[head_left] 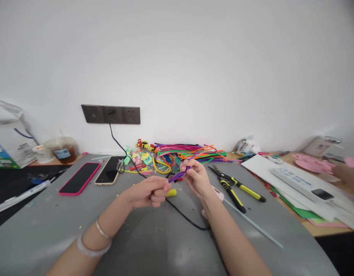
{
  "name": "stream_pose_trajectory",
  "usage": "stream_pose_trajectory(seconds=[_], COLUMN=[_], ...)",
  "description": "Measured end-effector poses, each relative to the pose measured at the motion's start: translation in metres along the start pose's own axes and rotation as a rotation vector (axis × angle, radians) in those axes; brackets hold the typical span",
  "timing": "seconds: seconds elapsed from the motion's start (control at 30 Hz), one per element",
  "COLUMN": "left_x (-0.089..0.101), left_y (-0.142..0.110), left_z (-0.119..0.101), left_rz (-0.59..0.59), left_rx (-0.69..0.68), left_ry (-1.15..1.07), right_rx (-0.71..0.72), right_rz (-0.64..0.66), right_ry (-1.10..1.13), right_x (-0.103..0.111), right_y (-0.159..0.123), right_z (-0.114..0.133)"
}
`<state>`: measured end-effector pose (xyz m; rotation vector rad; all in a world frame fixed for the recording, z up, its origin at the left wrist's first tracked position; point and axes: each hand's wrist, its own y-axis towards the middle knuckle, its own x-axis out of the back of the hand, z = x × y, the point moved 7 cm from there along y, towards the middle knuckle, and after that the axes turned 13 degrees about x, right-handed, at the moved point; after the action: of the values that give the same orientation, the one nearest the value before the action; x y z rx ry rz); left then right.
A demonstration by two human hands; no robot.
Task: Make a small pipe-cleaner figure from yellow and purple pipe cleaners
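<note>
Fingers of left hand [152, 191] and right hand [196, 177] both pinched on purple pipe cleaner [178, 176], above grey bench [131, 237]; strand bridges gap between hands, long axis slanting rightward and away from body; neither hand nearer.

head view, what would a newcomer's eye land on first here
The multicoloured bundle of strands at the back of the grey table, near the wall, would probably catch the eye first. Just in front of it, the left hand and right hand hold a purple strand between them. The yellow-and-black pliers to their right and the pink-edged phone at the table's left also stand out.
</note>
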<state>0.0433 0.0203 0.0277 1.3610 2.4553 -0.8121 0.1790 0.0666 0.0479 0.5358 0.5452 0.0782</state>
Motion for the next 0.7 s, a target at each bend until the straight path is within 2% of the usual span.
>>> stream_pose_trajectory(seconds=[0.17,0.33,0.5,0.7], left_x=[0.000,0.006,0.018,0.020], left_y=[-0.001,-0.003,-0.001,0.006], left_z=[-0.001,-0.005,-0.006,-0.002], left_rz=[0.000,-0.077,-0.210,-0.270], left_rx=[-0.021,-0.079,-0.167,-0.183], left_ry=[0.021,0.081,0.159,0.290], right_rx=[0.010,0.011,0.015,0.003], right_rz=[-0.008,0.002,0.079,0.106], right_ry=[-0.012,-0.040,-0.222,-0.417], right_x=[0.001,0.003,0.007,0.015], right_y=[0.000,0.003,0.000,-0.012], right_z=[0.001,0.002,0.004,0.013])
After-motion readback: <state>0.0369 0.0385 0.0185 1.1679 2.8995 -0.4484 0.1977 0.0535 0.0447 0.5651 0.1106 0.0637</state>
